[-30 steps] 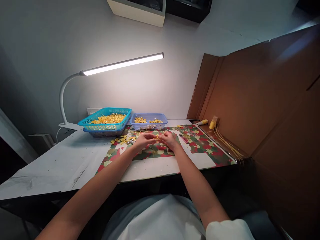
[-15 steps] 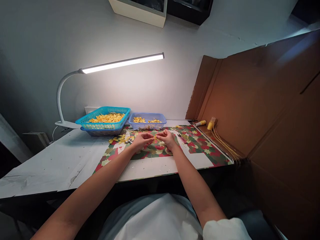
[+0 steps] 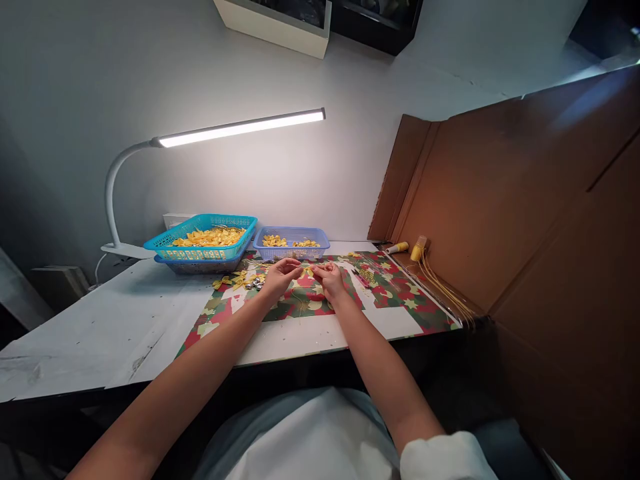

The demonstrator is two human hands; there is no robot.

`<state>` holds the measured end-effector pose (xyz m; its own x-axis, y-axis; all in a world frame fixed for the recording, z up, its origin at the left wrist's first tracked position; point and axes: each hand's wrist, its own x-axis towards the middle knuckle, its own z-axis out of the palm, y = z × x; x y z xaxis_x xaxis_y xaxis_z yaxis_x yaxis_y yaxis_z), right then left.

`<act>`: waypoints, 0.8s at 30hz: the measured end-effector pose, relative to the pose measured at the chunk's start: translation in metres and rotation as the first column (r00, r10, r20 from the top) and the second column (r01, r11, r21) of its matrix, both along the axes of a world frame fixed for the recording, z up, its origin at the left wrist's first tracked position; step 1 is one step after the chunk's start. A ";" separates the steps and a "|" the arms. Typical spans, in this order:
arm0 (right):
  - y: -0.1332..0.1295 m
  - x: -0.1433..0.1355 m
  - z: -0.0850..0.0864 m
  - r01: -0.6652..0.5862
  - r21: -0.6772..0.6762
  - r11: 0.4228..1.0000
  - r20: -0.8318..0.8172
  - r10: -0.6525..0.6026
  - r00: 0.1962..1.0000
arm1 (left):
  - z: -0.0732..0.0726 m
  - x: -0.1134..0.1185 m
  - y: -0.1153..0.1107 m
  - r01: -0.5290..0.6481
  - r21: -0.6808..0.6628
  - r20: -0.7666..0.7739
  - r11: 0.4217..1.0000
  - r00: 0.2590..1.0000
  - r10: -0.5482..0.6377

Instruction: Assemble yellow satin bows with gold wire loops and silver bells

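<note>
Over the patterned sheet, my left hand (image 3: 281, 279) and my right hand (image 3: 330, 280) are close together with fingertips pinched. Between them shows a small yellow ribbon piece (image 3: 308, 272), with my right fingertips closed on it. What my left fingertips pinch is too small to make out. A thin yellow strand hangs below the hands. Left of my left hand lie yellow ribbon bows (image 3: 240, 279) and a small cluster of silvery bells or beads (image 3: 256, 284). Pink-handled pliers or cutters (image 3: 361, 278) lie right of my right hand, beside tiny gold beads (image 3: 369, 275).
A turquoise basket (image 3: 165, 252) full of yellow bows is stacked on another basket at the back left. Next to it stands a lilac basket (image 3: 291, 253) with small piles. A lamp (image 3: 240, 128) arches above. Cardboard (image 3: 500, 200) walls the right side, near yellow cords (image 3: 447, 290).
The view has shifted slightly, moving everything a little left. My hands stay close together, with the left fingers slightly raised and the yellow piece still between them.
</note>
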<state>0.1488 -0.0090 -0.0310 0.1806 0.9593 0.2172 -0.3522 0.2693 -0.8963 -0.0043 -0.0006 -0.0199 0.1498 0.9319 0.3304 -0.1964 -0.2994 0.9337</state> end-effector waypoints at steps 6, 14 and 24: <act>-0.002 0.001 0.001 -0.008 0.021 1.000 -0.001 0.008 1.000 | 0.000 -0.006 0.002 0.041 -0.082 0.026 0.996 0.999 -0.039; -0.012 0.000 0.005 -0.077 0.057 0.995 0.136 0.068 0.988 | -0.002 -0.009 -0.001 0.121 -0.052 -0.041 0.991 0.992 -0.123; -0.012 0.002 0.004 -0.115 0.049 0.992 0.175 0.105 0.979 | -0.002 -0.012 -0.001 0.202 -0.079 -0.062 0.976 0.976 -0.207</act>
